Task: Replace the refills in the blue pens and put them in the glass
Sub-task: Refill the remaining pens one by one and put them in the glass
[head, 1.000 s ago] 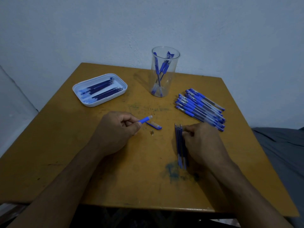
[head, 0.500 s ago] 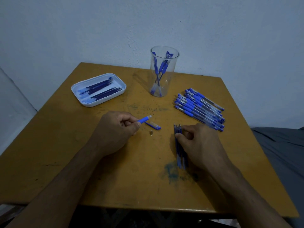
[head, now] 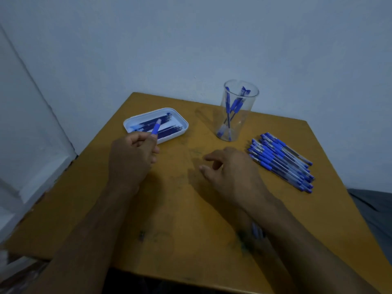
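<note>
My left hand [head: 129, 158] grips a blue pen barrel [head: 156, 127], whose tip points up and away over the near edge of the white tray [head: 135, 122]. My right hand [head: 231, 168] hovers over the middle of the table with its fingers loosely curled, and I see nothing in it. A bundle of dark refills [head: 255, 230] shows only partly beside my right forearm. The clear glass [head: 252, 115] stands at the back with several blue pens inside. A pile of blue pens [head: 280, 162] lies to the right of my right hand. The frame is blurred.
The tray holds several dark blue refills [head: 167, 132]. The wooden table [head: 180, 209] has ink smears near my right forearm. A pale wall rises close behind the table, and grey fabric [head: 373, 209] lies beyond its right edge.
My left hand has lifted the pen barrel up and away toward the tray. My right hand left the refill bundle and moved forward. The view swung left.
</note>
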